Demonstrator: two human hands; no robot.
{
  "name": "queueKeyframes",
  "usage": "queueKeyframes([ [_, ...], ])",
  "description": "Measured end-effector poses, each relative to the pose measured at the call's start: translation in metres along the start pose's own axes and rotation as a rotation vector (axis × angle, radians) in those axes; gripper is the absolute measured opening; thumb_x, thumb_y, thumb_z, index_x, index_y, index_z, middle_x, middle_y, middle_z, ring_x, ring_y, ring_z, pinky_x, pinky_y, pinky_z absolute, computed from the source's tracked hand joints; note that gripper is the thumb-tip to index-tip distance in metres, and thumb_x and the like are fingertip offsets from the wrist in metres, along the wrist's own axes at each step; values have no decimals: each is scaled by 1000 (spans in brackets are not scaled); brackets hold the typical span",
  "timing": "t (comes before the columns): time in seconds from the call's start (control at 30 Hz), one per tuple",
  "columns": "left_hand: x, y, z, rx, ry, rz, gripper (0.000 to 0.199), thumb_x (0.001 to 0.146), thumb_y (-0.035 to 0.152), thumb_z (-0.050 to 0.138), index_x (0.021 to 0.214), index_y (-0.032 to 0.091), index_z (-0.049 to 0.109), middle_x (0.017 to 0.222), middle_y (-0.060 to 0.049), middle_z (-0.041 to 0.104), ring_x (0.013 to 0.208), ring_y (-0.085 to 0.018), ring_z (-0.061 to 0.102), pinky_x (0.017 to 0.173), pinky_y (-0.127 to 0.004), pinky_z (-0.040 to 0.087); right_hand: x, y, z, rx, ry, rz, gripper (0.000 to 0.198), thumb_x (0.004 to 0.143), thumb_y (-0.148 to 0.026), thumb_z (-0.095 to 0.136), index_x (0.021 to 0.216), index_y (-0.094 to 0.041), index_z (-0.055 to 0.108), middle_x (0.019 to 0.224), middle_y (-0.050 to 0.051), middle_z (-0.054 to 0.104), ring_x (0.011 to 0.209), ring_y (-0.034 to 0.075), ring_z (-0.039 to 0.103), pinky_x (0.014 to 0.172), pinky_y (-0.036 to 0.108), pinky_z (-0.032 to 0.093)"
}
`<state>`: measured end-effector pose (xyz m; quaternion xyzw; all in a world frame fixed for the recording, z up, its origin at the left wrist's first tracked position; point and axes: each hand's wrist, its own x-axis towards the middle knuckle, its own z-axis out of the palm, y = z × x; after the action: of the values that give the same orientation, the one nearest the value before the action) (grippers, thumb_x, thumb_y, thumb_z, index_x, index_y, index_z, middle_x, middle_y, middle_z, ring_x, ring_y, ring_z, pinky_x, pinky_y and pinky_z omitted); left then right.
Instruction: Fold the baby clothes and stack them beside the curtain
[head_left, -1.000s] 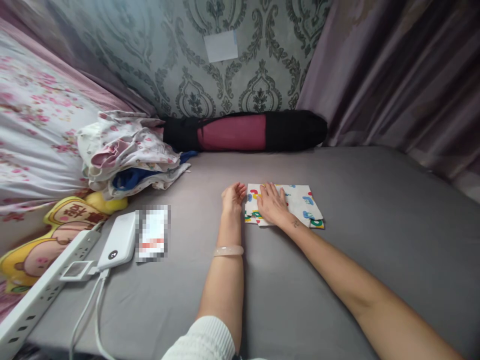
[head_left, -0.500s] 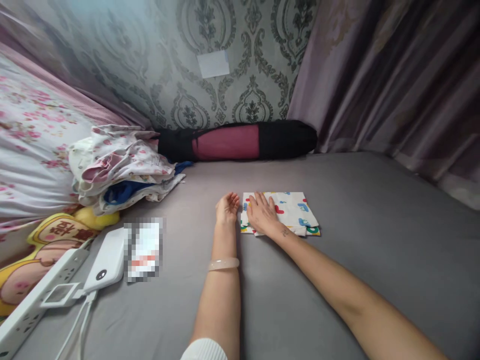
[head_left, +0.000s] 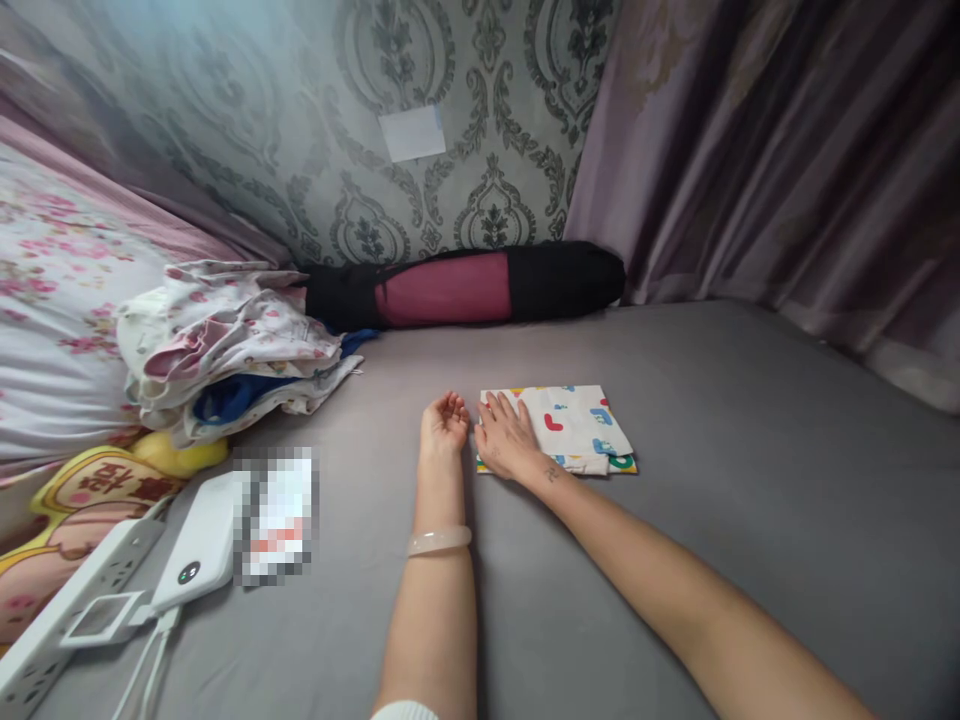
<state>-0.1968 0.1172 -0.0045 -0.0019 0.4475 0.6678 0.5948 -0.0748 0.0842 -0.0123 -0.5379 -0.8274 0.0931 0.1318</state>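
Note:
A folded white cloth with red, blue, green and yellow print lies flat on the grey bed sheet; it may be a garment, but its kind cannot be made out. My right hand rests palm down on its left part, fingers stretched out and a little spread, covering some of the print. Just left of the cloth, my left hand is turned palm up with fingers loosely curled and nothing in it. A pale bangle circles the left forearm.
At the left are a pile of clothes, a yellow cushion, a white power strip, a white power bank with cables and a blurred-out packet. A black and maroon roll-shaped bag lies along the wall.
My right hand has slid slightly left on the cloth, towards its left edge. My left hand has turned a little further palm up. The whole view has shifted slightly.

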Motion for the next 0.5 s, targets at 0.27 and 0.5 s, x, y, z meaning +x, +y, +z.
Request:
queueKeyframes([
  [0.27,-11,2,8,-93,75,-71,18,85,3,46,75,16,54,60,2,54,49,-5,54,48,-13,41,-5,25,-14,-51,47,91,58,99,-42,22,148,-14,37,157,13,27,145,28,16,116,53,5],
  [0.5,-11,2,8,-79,81,-52,16,81,2,50,80,16,57,61,2,54,50,-5,54,49,-13,42,-8,32,-3,-110,36,118,57,99,-44,24,148,-17,37,156,13,29,144,30,19,114,56,8],
])
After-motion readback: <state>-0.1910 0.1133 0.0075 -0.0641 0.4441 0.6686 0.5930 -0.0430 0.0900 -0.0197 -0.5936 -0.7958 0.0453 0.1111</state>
